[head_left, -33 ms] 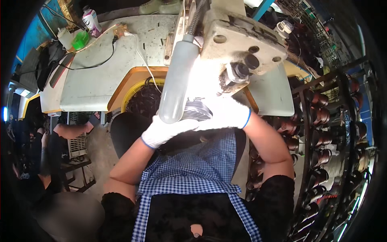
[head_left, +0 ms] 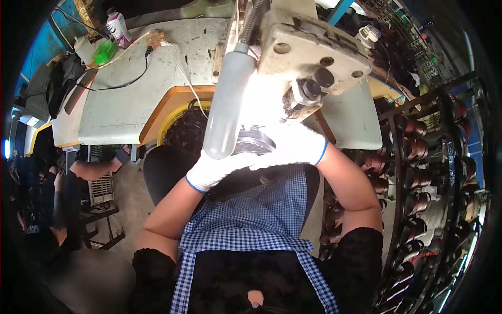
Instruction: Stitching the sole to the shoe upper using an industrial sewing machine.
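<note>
White gloves with blue cuffs cover both my hands. A dark, shiny shoe [head_left: 256, 140] is between them, below the head of a sewing machine [head_left: 308, 47]. My left hand [head_left: 218, 170] grips its near left side, with the fingers closed and partly behind a lamp. My right hand [head_left: 298, 148] is wrapped round the right side, its fingers washed out by bright light. Most of the shoe is hidden by the gloves, the lamp and the glare, so its contact with the machine cannot be made out.
A grey tube lamp [head_left: 225, 110] hangs close above my left hand. Behind it stands a worktable [head_left: 115, 115] with a bottle [head_left: 119, 27] and cables. A yellow basket [head_left: 166, 123] holds dark pieces. Shoe racks [head_left: 395, 157] line the right; another person's arm [head_left: 97, 168] is at left.
The shoe has turned slightly between my hands. My left hand has shifted a little to the right; my right hand keeps its hold.
</note>
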Action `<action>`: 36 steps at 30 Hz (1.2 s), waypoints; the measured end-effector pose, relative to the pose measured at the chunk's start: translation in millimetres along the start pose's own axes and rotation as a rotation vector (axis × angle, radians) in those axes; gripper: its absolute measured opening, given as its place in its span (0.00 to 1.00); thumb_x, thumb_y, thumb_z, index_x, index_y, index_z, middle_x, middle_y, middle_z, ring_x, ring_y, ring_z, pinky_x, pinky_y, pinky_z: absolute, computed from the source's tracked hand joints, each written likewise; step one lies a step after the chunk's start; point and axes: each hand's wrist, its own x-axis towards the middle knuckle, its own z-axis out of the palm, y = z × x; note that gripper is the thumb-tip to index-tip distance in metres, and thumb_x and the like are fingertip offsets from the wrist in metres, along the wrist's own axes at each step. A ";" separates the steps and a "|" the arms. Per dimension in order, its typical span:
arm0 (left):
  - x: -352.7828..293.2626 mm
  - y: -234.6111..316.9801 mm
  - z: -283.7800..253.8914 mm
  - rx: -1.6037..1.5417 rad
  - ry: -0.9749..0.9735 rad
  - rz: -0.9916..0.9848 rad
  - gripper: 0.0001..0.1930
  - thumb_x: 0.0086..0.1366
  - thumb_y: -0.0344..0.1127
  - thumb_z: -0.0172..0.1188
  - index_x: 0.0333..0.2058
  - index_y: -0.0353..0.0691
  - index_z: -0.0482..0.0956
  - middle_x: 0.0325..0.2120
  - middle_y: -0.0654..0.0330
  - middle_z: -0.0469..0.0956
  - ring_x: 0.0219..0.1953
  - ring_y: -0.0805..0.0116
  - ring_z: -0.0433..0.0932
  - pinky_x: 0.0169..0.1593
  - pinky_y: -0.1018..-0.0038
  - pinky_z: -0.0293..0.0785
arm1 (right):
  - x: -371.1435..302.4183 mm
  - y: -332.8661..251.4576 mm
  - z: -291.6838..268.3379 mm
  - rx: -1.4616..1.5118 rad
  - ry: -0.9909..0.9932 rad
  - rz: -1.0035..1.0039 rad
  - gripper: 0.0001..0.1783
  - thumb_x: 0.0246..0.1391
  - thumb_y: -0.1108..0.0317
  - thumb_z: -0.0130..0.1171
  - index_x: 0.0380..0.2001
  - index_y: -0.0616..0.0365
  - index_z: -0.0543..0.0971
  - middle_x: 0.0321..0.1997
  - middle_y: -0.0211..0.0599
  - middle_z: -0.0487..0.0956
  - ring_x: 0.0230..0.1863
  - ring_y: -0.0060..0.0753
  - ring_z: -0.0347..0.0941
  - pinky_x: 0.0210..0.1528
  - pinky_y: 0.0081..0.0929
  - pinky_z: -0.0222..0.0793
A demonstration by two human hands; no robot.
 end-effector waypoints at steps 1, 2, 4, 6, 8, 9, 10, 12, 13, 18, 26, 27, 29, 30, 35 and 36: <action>-0.5 -2.7 1.8 -0.015 0.029 -0.009 0.36 0.56 0.28 0.71 0.62 0.34 0.65 0.53 0.51 0.76 0.54 0.64 0.77 0.53 0.69 0.78 | -4.8 1.4 -2.6 -0.087 -0.004 -0.019 0.35 0.44 0.43 0.71 0.48 0.58 0.80 0.48 0.51 0.81 0.48 0.51 0.77 0.52 0.41 0.72; -1.5 -7.2 4.0 -0.034 0.057 -0.002 0.36 0.56 0.27 0.71 0.62 0.33 0.65 0.53 0.52 0.76 0.52 0.64 0.78 0.50 0.69 0.79 | -11.9 2.5 2.0 -0.106 0.111 -0.019 0.35 0.44 0.44 0.72 0.49 0.58 0.80 0.49 0.51 0.80 0.49 0.51 0.77 0.52 0.41 0.72; -4.3 -14.8 5.5 -0.033 0.136 -0.046 0.34 0.58 0.26 0.69 0.62 0.35 0.64 0.52 0.55 0.76 0.50 0.66 0.78 0.50 0.69 0.78 | -40.4 6.4 19.0 -0.126 0.378 -0.024 0.35 0.43 0.47 0.74 0.49 0.59 0.80 0.51 0.49 0.80 0.49 0.50 0.77 0.52 0.42 0.72; -6.2 -23.0 9.4 -0.050 0.174 0.019 0.34 0.58 0.25 0.69 0.62 0.37 0.64 0.51 0.56 0.76 0.52 0.67 0.77 0.53 0.69 0.76 | -67.1 14.8 53.8 -0.088 0.876 0.104 0.39 0.45 0.51 0.74 0.57 0.60 0.75 0.60 0.47 0.76 0.59 0.45 0.73 0.62 0.40 0.68; -6.6 -30.2 14.8 -0.161 0.213 0.009 0.34 0.58 0.24 0.67 0.63 0.39 0.64 0.51 0.58 0.75 0.54 0.65 0.75 0.59 0.66 0.72 | -93.2 20.4 92.2 0.540 1.156 0.254 0.44 0.49 0.47 0.71 0.61 0.65 0.69 0.65 0.48 0.70 0.62 0.45 0.71 0.66 0.39 0.66; -7.9 -33.8 19.1 -0.268 0.212 0.048 0.33 0.59 0.24 0.66 0.63 0.39 0.64 0.52 0.57 0.75 0.55 0.64 0.75 0.60 0.65 0.72 | -103.9 21.5 107.4 1.083 1.159 0.330 0.49 0.51 0.44 0.70 0.64 0.70 0.65 0.69 0.49 0.66 0.62 0.45 0.71 0.66 0.39 0.67; -10.8 -36.9 24.2 -0.355 0.238 0.055 0.33 0.59 0.25 0.66 0.63 0.39 0.64 0.52 0.57 0.75 0.56 0.63 0.74 0.61 0.63 0.71 | -116.0 20.7 113.4 1.098 1.150 0.507 0.42 0.56 0.47 0.65 0.63 0.68 0.66 0.66 0.49 0.69 0.62 0.45 0.72 0.67 0.41 0.66; -14.8 -40.1 26.2 -0.560 0.243 -0.001 0.33 0.62 0.30 0.65 0.64 0.39 0.63 0.56 0.55 0.72 0.60 0.58 0.71 0.64 0.58 0.68 | -133.5 15.9 111.2 1.008 1.234 0.479 0.34 0.61 0.52 0.60 0.61 0.65 0.67 0.62 0.47 0.74 0.61 0.43 0.73 0.65 0.42 0.69; -16.8 -41.4 24.8 -0.638 0.254 -0.090 0.33 0.64 0.34 0.65 0.65 0.39 0.62 0.59 0.53 0.70 0.63 0.55 0.69 0.67 0.54 0.66 | -141.3 10.8 103.8 1.002 1.348 0.500 0.33 0.60 0.53 0.61 0.61 0.63 0.68 0.59 0.46 0.76 0.59 0.42 0.74 0.63 0.41 0.72; -30.2 -40.7 11.7 -0.938 0.106 -0.129 0.35 0.70 0.47 0.59 0.68 0.39 0.58 0.66 0.49 0.64 0.69 0.48 0.62 0.71 0.48 0.59 | -140.9 -11.3 61.0 1.042 1.248 0.257 0.32 0.52 0.60 0.65 0.57 0.63 0.71 0.50 0.40 0.80 0.48 0.38 0.80 0.54 0.37 0.78; -13.5 -66.6 23.1 -0.452 -0.203 -0.302 0.22 0.66 0.39 0.63 0.57 0.47 0.71 0.53 0.56 0.76 0.52 0.64 0.77 0.63 0.51 0.71 | -253.8 -90.2 26.4 0.821 1.761 0.340 0.28 0.55 0.62 0.62 0.56 0.67 0.72 0.48 0.35 0.80 0.47 0.28 0.76 0.52 0.28 0.73; -4.6 -74.6 23.4 -0.483 -0.323 -0.331 0.12 0.68 0.34 0.61 0.49 0.46 0.72 0.45 0.60 0.77 0.38 0.71 0.78 0.61 0.50 0.73 | -274.6 -116.4 26.3 0.631 1.925 0.340 0.32 0.53 0.60 0.65 0.56 0.68 0.72 0.48 0.35 0.79 0.49 0.28 0.75 0.53 0.28 0.72; 1.9 -90.0 22.3 -0.470 -0.191 -0.408 0.11 0.67 0.34 0.63 0.46 0.43 0.75 0.40 0.61 0.79 0.31 0.73 0.74 0.59 0.49 0.73 | -305.4 -163.2 21.7 -0.285 2.061 0.352 0.31 0.53 0.56 0.67 0.54 0.67 0.74 0.48 0.38 0.80 0.48 0.33 0.77 0.53 0.30 0.72; 3.6 -94.0 20.2 -0.416 -0.174 -0.417 0.11 0.68 0.34 0.63 0.47 0.44 0.74 0.40 0.61 0.79 0.31 0.73 0.74 0.58 0.50 0.74 | -323.0 -189.8 17.6 -0.622 2.007 0.444 0.30 0.54 0.54 0.67 0.52 0.66 0.76 0.47 0.39 0.81 0.47 0.34 0.77 0.53 0.31 0.72; 10.6 -104.7 25.6 -0.303 -0.123 -0.438 0.11 0.72 0.39 0.59 0.49 0.46 0.73 0.36 0.67 0.78 0.28 0.77 0.73 0.55 0.60 0.76 | -433.4 -298.1 -26.7 -1.820 1.844 0.640 0.21 0.59 0.57 0.66 0.47 0.63 0.80 0.44 0.41 0.82 0.45 0.35 0.78 0.54 0.35 0.72; 12.1 -106.4 30.4 -0.278 -0.113 -0.459 0.11 0.71 0.38 0.59 0.48 0.46 0.73 0.37 0.66 0.77 0.30 0.75 0.72 0.54 0.60 0.76 | -463.0 -317.0 -35.3 -2.059 1.753 0.708 0.19 0.61 0.59 0.66 0.46 0.63 0.80 0.44 0.41 0.82 0.45 0.35 0.78 0.54 0.35 0.72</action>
